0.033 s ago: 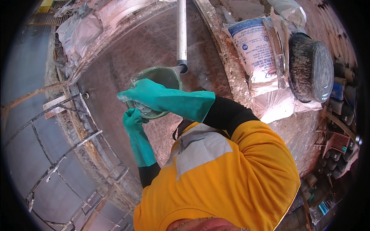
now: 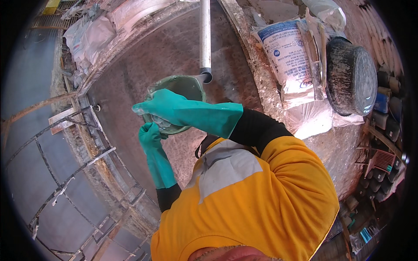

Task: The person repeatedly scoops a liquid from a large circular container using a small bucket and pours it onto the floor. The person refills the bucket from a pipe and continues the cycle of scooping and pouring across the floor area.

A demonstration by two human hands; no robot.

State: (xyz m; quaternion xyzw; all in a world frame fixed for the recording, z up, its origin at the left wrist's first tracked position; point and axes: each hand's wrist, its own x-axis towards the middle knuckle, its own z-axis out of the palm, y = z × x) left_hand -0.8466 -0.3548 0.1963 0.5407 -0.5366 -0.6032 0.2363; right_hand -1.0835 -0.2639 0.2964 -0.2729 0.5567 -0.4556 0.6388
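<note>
Left hand point(image 2: 151, 135) gripped the green bowl's point(image 2: 180, 87) near rim below the pipe point(image 2: 204, 35); right hand point(image 2: 161, 108) lay across it, its grasp and the bowl's contents indiscernible.

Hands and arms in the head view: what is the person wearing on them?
Both hands wear long teal-green rubber gloves with wide cuffs reaching up the forearms: the left hand and the right hand. Above each cuff shows a snug black sleeve. Over the upper arms and shoulders lies a bright yellow-orange top with a pale grey panel. No cables or markings visible.
</note>
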